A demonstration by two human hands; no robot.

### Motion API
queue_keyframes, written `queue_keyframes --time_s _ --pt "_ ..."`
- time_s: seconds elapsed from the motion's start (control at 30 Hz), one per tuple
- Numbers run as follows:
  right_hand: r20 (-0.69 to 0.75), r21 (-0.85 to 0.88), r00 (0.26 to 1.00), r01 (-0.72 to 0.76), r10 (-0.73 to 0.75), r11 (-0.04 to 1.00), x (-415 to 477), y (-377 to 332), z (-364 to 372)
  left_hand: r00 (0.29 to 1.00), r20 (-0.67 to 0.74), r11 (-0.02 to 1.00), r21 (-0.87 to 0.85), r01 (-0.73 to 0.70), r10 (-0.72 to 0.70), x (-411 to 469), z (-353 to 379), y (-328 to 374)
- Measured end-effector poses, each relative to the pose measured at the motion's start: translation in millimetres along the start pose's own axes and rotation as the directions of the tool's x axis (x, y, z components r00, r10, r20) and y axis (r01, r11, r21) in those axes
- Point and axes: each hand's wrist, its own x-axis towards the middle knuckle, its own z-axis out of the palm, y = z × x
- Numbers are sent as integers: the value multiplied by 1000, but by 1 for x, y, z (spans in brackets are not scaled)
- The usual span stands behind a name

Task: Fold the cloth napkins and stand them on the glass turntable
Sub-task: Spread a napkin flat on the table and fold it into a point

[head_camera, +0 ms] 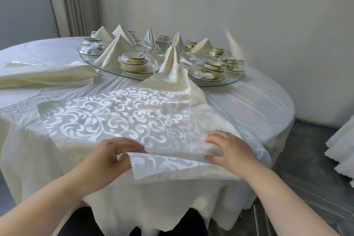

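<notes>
Head view, napkin (115,113) flat, left hand (113,152), right hand (231,151) pinching its near edge

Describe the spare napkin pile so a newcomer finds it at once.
On the round table, look left of the glass turntable, by its near rim. There the napkin pile lies flat and plain cream, unlike the standing napkins on the glass and the patterned napkin spread nearest you.
</notes>
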Motion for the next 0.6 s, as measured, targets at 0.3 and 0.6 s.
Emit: queue_keyframes --time_s 0.3,0.6 --pt "-337 666 798 -173 499 726 28 71 -31 976 -80 974 90 208 -201 47 2 0" --pt "-422 411 579 -564 698 716 47 116 -40 935 -41 889 297 347 -351 103 7 -16"
